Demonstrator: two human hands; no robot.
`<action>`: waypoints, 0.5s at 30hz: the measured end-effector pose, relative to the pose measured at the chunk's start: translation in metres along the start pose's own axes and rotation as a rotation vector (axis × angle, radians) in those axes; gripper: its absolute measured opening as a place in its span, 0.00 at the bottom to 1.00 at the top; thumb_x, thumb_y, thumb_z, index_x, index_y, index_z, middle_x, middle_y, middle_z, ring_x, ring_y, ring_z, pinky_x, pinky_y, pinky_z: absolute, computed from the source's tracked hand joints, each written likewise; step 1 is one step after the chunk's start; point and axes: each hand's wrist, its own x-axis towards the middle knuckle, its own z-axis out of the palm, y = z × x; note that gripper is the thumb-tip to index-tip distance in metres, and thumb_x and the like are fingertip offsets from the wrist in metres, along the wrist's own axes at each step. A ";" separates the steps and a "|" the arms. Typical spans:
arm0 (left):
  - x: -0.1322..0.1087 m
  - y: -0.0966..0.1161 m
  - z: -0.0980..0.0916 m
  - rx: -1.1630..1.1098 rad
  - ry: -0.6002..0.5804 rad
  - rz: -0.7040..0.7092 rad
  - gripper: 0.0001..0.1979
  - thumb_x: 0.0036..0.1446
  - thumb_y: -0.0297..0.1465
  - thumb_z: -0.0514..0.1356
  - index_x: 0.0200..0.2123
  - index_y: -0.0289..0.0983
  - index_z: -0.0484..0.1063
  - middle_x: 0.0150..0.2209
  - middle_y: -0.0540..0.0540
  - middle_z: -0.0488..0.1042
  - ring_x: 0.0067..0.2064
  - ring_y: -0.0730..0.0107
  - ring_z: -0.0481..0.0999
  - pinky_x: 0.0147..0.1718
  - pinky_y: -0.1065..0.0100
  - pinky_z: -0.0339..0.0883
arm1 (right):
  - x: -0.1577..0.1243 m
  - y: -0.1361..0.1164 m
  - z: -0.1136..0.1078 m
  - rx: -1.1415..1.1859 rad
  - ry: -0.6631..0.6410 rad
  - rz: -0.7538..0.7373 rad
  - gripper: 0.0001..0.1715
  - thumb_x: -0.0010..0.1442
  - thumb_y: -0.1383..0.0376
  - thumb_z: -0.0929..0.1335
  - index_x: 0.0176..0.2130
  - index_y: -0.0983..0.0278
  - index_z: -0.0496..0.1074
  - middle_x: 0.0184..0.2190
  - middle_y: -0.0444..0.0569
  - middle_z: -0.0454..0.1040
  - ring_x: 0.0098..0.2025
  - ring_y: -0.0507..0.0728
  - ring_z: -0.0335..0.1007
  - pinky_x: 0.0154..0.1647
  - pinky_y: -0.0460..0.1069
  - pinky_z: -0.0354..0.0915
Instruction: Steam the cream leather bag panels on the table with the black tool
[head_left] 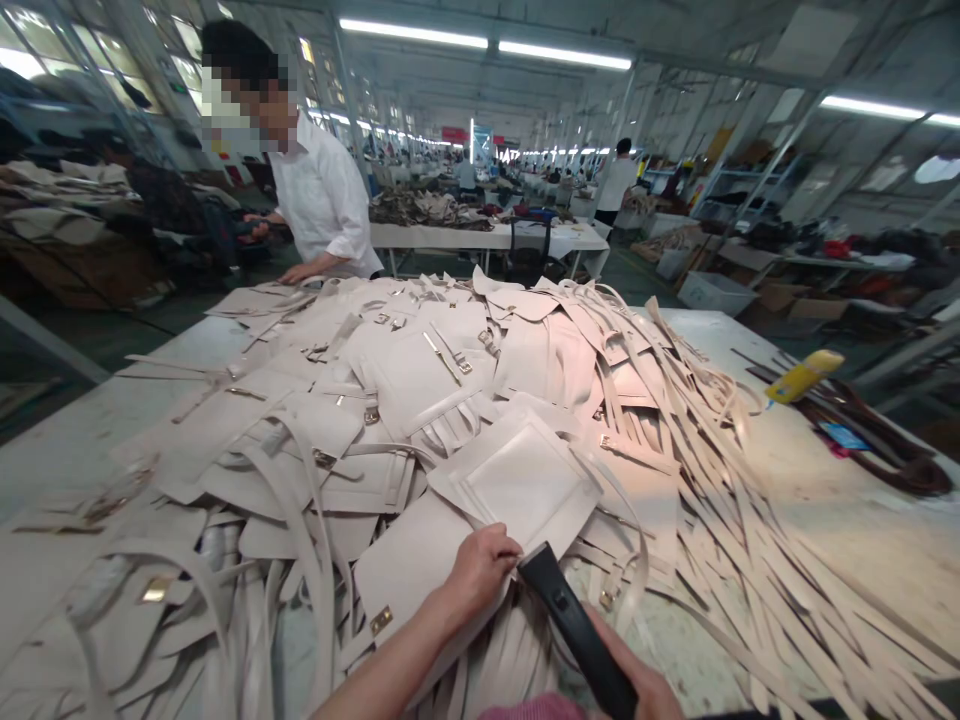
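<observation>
My left hand (480, 572) is closed, its fingers pinching the edge of a beige leather-like bag piece (525, 478) with a stitched rectangular panel. In my right hand (641, 675) is a black handheld tool (574, 625), long and slim, with a small switch on its side. The tool's tip nearly meets my left fingertips at the piece's near edge; whether it touches cannot be made out. Another beige panel (409, 560), with a gold-coloured clasp (381, 621) at its corner, lies under and left of my left hand. Straps hang below both hands.
A large heap of beige bag parts (420, 370) with metal buckles covers the table (840, 480). Long thin straps (720, 500) spread to the right. A yellow bottle (806, 377) and dark brown straps (885, 450) lie far right. A person in white (330, 190) stands at the far left edge.
</observation>
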 end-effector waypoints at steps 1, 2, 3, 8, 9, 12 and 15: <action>-0.002 0.001 -0.001 -0.059 -0.004 -0.003 0.12 0.48 0.23 0.53 0.26 0.38 0.76 0.24 0.50 0.65 0.30 0.73 0.66 0.28 0.74 0.54 | 0.003 -0.009 -0.001 0.024 -0.031 0.003 0.42 0.45 0.60 0.70 0.58 0.68 0.58 0.56 0.54 0.63 0.59 0.62 0.53 0.59 0.53 0.49; -0.005 0.001 -0.002 -0.126 0.000 -0.007 0.12 0.48 0.22 0.53 0.26 0.38 0.76 0.24 0.50 0.65 0.30 0.73 0.66 0.28 0.74 0.54 | 0.005 -0.017 -0.003 0.052 -0.056 0.002 0.43 0.44 0.60 0.70 0.58 0.68 0.58 0.57 0.53 0.62 0.60 0.62 0.52 0.60 0.54 0.47; -0.008 0.002 -0.004 -0.190 0.015 -0.013 0.13 0.47 0.22 0.53 0.26 0.38 0.76 0.24 0.50 0.65 0.30 0.73 0.66 0.28 0.73 0.55 | 0.006 -0.023 -0.005 0.076 -0.068 -0.001 0.44 0.43 0.60 0.71 0.57 0.68 0.59 0.57 0.53 0.62 0.61 0.62 0.51 0.60 0.54 0.45; -0.017 0.004 -0.010 -0.303 0.110 0.003 0.09 0.48 0.24 0.55 0.28 0.36 0.77 0.24 0.49 0.64 0.31 0.71 0.66 0.32 0.72 0.57 | 0.002 -0.021 -0.033 0.175 0.063 0.053 0.46 0.40 0.56 0.71 0.57 0.66 0.61 0.55 0.50 0.64 0.59 0.66 0.53 0.59 0.54 0.52; -0.018 0.004 -0.011 -0.307 0.106 0.020 0.09 0.48 0.25 0.56 0.28 0.36 0.77 0.25 0.49 0.64 0.32 0.71 0.66 0.32 0.72 0.57 | 0.000 -0.019 -0.039 0.199 0.063 0.062 0.46 0.40 0.56 0.71 0.56 0.65 0.61 0.54 0.50 0.66 0.58 0.66 0.56 0.57 0.54 0.54; -0.022 0.006 -0.014 -0.312 0.083 0.079 0.07 0.48 0.26 0.58 0.26 0.37 0.77 0.26 0.49 0.65 0.32 0.72 0.66 0.33 0.72 0.58 | -0.003 -0.021 -0.052 0.268 -0.115 0.085 0.49 0.37 0.55 0.72 0.57 0.63 0.59 0.50 0.51 0.70 0.47 0.68 0.68 0.47 0.55 0.66; -0.026 0.007 -0.015 -0.310 0.100 0.102 0.05 0.46 0.25 0.59 0.25 0.37 0.76 0.26 0.49 0.65 0.32 0.72 0.65 0.32 0.72 0.58 | 0.001 -0.033 -0.049 0.216 -0.279 0.088 0.44 0.37 0.57 0.72 0.55 0.59 0.63 0.46 0.48 0.74 0.46 0.69 0.69 0.47 0.56 0.66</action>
